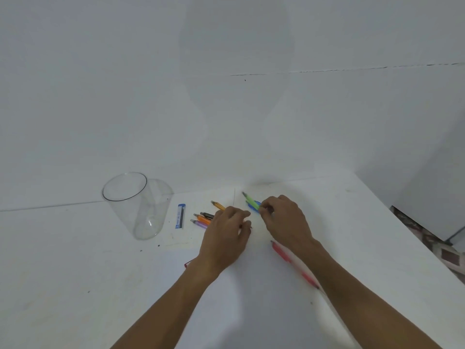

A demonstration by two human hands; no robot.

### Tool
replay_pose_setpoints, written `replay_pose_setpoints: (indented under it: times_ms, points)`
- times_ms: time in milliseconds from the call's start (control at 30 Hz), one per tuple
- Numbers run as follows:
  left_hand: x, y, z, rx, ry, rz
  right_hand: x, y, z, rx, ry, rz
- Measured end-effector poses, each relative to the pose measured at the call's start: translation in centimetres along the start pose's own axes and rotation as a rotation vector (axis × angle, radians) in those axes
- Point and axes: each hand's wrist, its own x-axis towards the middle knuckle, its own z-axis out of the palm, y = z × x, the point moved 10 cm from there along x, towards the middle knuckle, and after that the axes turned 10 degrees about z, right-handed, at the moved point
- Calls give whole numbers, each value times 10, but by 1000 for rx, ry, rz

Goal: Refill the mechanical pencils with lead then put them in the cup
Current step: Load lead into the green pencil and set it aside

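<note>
A clear plastic cup (pixel 136 205) stands on the white table at the left. A blue lead case (pixel 180 216) lies beside it. Orange (pixel 218 205), black (pixel 206 214), orange (pixel 202 218) and purple (pixel 199 223) mechanical pencils lie in a row, partly under my left hand (pixel 226 238), which rests over them with curled fingers. My right hand (pixel 284 220) pinches the ends of a green pencil (pixel 249 199) and a blue pencil (pixel 253 205). A red pencil (pixel 292 260) lies under my right forearm.
The white table (pixel 75 273) meets a white wall behind the cup. Its right edge runs diagonally past my right arm, with patterned floor (pixel 432 243) beyond. A small red object (pixel 188 263) peeks out beside my left wrist.
</note>
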Motion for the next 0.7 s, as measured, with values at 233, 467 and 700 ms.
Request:
replay_pose_setpoints:
  times_ms: [233, 467, 700]
  points:
    - [-15, 3, -39, -503, 181, -239, -38, -22, -27, 542, -117, 85]
    - [-54, 7, -46, -510, 125, -324, -95, -38, 9, 719, -305, 138]
    - [-99, 11, -38, -425, 50, -324, -129, -25, 30, 524, -413, 156]
